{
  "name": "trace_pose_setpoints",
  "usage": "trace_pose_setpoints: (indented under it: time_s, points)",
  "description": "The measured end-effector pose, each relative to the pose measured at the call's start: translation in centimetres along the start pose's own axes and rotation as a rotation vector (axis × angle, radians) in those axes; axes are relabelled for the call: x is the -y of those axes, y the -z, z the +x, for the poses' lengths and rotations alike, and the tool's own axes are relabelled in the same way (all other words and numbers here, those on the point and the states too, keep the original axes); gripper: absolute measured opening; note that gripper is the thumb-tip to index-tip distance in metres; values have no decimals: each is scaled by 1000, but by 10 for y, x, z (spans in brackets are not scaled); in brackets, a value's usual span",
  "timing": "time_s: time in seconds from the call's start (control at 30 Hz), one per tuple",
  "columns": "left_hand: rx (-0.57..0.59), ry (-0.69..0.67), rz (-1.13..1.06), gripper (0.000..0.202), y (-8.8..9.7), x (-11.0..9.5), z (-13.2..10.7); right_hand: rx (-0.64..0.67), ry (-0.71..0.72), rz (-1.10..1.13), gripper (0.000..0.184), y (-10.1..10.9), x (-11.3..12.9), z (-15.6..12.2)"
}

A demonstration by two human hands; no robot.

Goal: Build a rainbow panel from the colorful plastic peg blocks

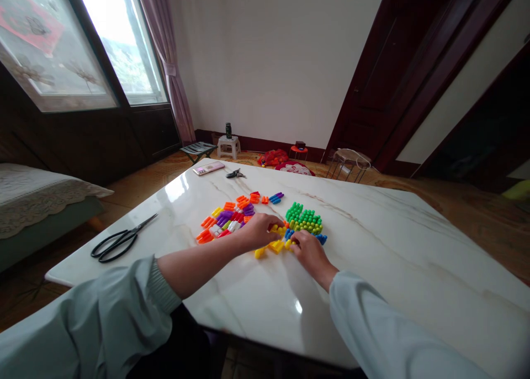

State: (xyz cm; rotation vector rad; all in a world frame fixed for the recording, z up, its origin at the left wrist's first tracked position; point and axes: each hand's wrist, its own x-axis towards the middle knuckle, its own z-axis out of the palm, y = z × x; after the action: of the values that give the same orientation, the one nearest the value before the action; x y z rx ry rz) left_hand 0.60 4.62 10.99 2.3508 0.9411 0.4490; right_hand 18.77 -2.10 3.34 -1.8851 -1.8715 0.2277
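Observation:
Several small plastic building pieces lie in the middle of a white marble table (372, 268). A green cluster (305, 217) sits at the right of the pile, and orange, purple, red and white pieces (226, 219) spread to the left. Yellow pieces (275, 245) lie between my hands. My left hand (259, 231) rests curled over the pile, fingers pinched on a yellow piece. My right hand (308, 251) is closed on the yellow and blue pieces beside the green cluster. What exactly its fingers hold is hidden.
Black scissors (122, 240) lie near the table's left edge. A pink phone (208, 168) and a small dark tool (235, 174) sit at the far edge. A bed (37, 196) stands at left. Small stools (229, 145) and a dark door (393, 80) are beyond.

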Motion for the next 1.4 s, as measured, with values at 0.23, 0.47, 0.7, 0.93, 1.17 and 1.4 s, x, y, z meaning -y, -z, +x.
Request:
trace_pose_setpoints:
  time_s: [0.23, 0.47, 0.7, 0.93, 1.17, 1.4]
  points:
    - [-22, -28, -17, 33, -1, 3, 1, -181, 60, 123, 11, 23, 21, 3]
    - [-94, -43, -142, 26, -5, 2, 3, -179, 85, 427, 22, 34, 37, 2]
    - [-137, -59, -429, 20, -14, -3, 4, -245, -62, 593, 35, 36, 35, 0]
    - [-68, -104, -406, 24, -15, -6, 4, -250, -76, 525, 23, 41, 34, -3]
    - [26, -44, 143, 35, 6, 34, 2, -63, -196, 98, 18, 34, -12, -12]
    - [169, -11, 248, 38, 0, 74, -7, -16, -148, -15, 17, 13, -25, -9]
